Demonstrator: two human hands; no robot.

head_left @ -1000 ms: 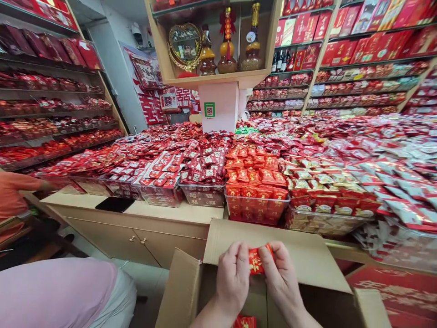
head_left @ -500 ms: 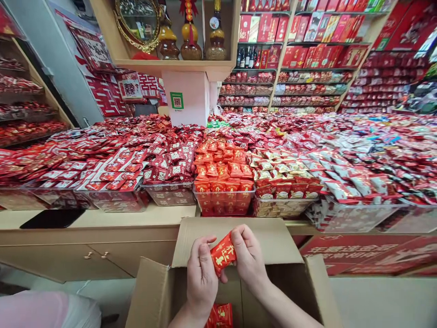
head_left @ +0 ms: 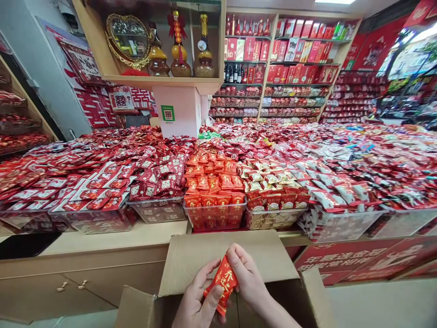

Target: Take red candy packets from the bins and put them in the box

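A red packet with gold lettering (head_left: 224, 283) is held between both hands above an open cardboard box (head_left: 218, 255). My left hand (head_left: 201, 296) grips its lower left part, the thumb lying across its front. At the upper right end, the thumb and fingers of my right hand (head_left: 244, 273) pinch the packet. Beyond the box, a clear bin (head_left: 215, 216) is heaped with similar red packets (head_left: 213, 182). The box's inside is mostly hidden behind my hands.
More clear bins stand along the counter (head_left: 136, 239), one with dark red packets (head_left: 160, 175), another with white and red ones (head_left: 344, 191). A black flat object (head_left: 27, 243) lies at left. The display cabinet (head_left: 164, 82) overhangs the counter.
The packet has turned more upright, and my left thumb has come across its front. The view has tilted up and shifted, and the red packet inside the box is no longer visible.
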